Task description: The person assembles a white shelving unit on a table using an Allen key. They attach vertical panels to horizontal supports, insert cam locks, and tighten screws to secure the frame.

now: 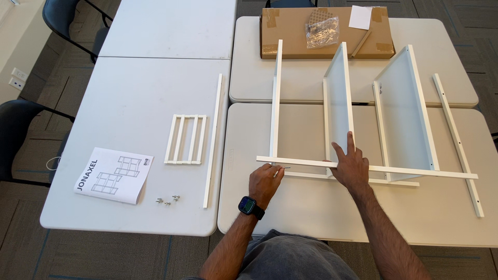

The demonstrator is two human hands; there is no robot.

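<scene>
A white metal frame lies partly put together on the right-hand tables: a long horizontal rail (pixel 415 171) crosses two upright white side panels (pixel 337 93) (pixel 404 98) and a vertical bar (pixel 275 98). My right hand (pixel 350 167) rests flat on the horizontal rail where the middle panel meets it, fingers spread. My left hand (pixel 265 182), with a smartwatch on the wrist, sits just below the rail's left end and pinches a small thin screw or pin (pixel 285 168) near the joint.
A loose white bar (pixel 458 143) lies at the right. On the left table lie several short white bars (pixel 185 139), a long bar (pixel 213 140), a few small screws (pixel 167 199) and an instruction booklet (pixel 113 175). A cardboard box (pixel 290 36) with a hardware bag (pixel 322 30) sits at the back. Chairs stand left.
</scene>
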